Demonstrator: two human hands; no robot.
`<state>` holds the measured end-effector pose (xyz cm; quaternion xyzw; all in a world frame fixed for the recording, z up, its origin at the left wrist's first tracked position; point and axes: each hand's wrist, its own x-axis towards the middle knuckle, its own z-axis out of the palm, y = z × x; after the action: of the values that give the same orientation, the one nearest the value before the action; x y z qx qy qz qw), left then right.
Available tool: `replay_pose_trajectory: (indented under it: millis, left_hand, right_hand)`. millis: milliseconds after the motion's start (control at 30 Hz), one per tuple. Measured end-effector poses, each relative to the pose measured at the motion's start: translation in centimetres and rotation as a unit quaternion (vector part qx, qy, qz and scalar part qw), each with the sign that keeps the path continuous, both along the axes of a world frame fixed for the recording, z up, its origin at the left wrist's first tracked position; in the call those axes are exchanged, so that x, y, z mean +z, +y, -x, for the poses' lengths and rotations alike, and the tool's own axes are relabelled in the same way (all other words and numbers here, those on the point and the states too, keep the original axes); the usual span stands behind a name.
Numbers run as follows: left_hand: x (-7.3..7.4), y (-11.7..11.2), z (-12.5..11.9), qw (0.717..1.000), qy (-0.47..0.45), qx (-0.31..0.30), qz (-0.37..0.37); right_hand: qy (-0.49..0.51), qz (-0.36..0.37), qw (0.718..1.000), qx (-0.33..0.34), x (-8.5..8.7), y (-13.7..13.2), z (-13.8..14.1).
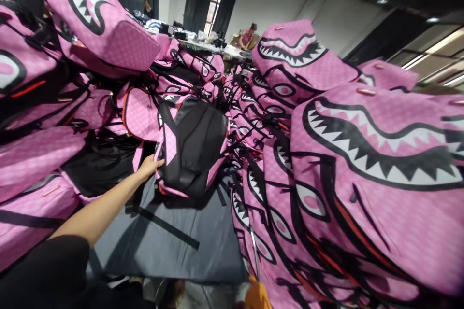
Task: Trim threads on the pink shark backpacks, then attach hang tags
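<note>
My left hand [150, 166] grips the lower left side of a pink and black backpack [195, 140]. Its black padded back panel faces me, and its base rests at the far part of a grey-covered table [184, 251]. The fingers go behind the bag's edge, partly hidden. A loose black strap [168, 227] lies across the cover. At the bottom edge, orange-handled scissors [258, 294] point upward with a slim metal blade, beside the right-hand bags. Only a sliver of my right hand [239, 305] shows at their handle; most of it is out of frame.
Pink backpacks with shark mouths [377, 145] are stacked high on the right. More pink bags [39, 154] pile up on the left, one large bag [105, 19] jutting out above. Farther back, a person [248, 36] bends over a long cluttered table [217, 49].
</note>
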<state>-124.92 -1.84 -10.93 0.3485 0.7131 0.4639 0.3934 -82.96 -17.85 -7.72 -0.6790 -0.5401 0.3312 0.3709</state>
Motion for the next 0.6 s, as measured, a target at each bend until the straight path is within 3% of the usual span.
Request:
replay_pose_trajectory:
  millis: [67, 167, 267, 333, 400, 500, 600]
  left_hand:
    - [-0.2, -5.6, 2.1, 0.998, -0.06, -0.007, 0.031]
    - [-1.4, -13.3, 3.2, 0.997, -0.063, 0.017, 0.046]
    - [-3.9, -20.4, 1.3, 0.997, -0.043, -0.034, 0.063]
    - [-5.9, -24.8, -1.2, 0.985, -0.106, -0.087, 0.103]
    - [-7.6, -28.1, -3.6, 0.977, -0.146, -0.086, 0.133]
    - [-8.4, -28.9, -5.5, 0.984, -0.064, -0.02, 0.165]
    - [-6.9, -25.2, -5.8, 0.985, 0.019, 0.018, 0.169]
  right_hand:
    - [0.023, 0.013, 1.0, 0.009, -0.2, -2.8, 1.2]
    - [0.051, 0.041, 0.996, 0.067, 0.4, -3.8, 2.7]
    - [0.047, 0.062, 0.989, 0.125, 0.7, -3.0, 3.4]
    - [0.038, 0.078, 0.985, 0.149, 0.2, -2.9, 3.0]
    - [0.035, 0.12, 0.978, 0.167, -0.9, -3.2, 2.1]
    - [0.026, 0.205, 0.956, 0.208, -2.9, -3.6, 0.7]
    - [0.001, 0.227, 0.941, 0.251, -4.5, -3.6, 0.2]
